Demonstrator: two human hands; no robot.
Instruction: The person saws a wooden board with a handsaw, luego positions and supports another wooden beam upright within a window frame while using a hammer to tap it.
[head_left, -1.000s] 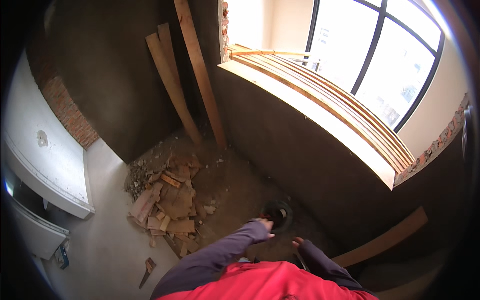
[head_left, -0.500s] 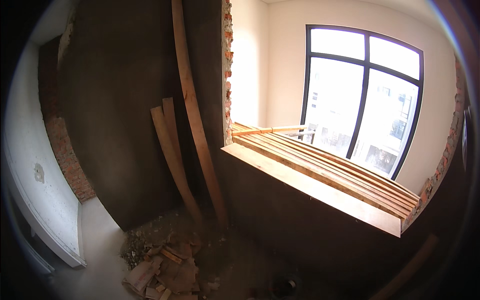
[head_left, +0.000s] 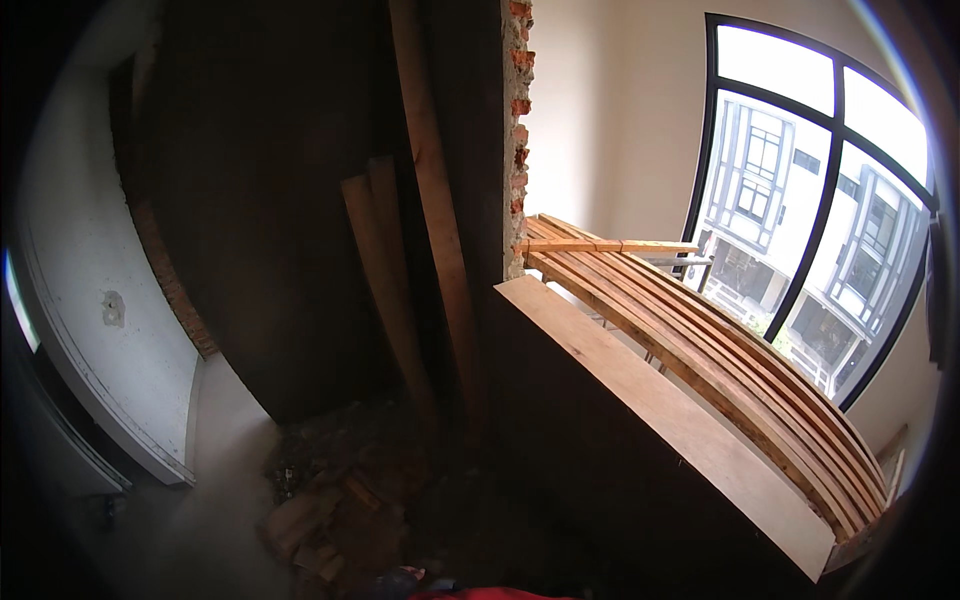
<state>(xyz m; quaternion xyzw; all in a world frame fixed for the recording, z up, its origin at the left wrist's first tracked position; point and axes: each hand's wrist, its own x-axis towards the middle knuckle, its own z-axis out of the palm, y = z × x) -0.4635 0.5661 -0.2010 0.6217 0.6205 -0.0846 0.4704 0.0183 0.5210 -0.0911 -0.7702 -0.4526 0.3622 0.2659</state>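
Note:
Neither my left hand nor my right hand can be made out. At the lower edge a red patch [head_left: 490, 594] shows, with a small dark bluish shape [head_left: 400, 579] beside it; both are too dim and cut off to name. Nearest to them is a heap of broken boards and rubble [head_left: 330, 520] on the floor, deep in shadow. A long flat board [head_left: 670, 415] lies along the sill of the wall opening on the right. Beyond it, several long timber battens [head_left: 700, 370] lie side by side, with a crosswise batten [head_left: 610, 245] over their far end.
A tall plank [head_left: 435, 190] and two shorter boards [head_left: 375, 260] lean on the dark wall. Rough brick [head_left: 520, 110] edges the opening. Behind it stands a black-framed window [head_left: 835, 130]. A white wall panel [head_left: 110, 350] and pale floor [head_left: 235, 410] are at left.
My view has turned left and drawn closer to the opening, so the window and battens sit further right. The red patch and bluish shape have come in at the lower edge.

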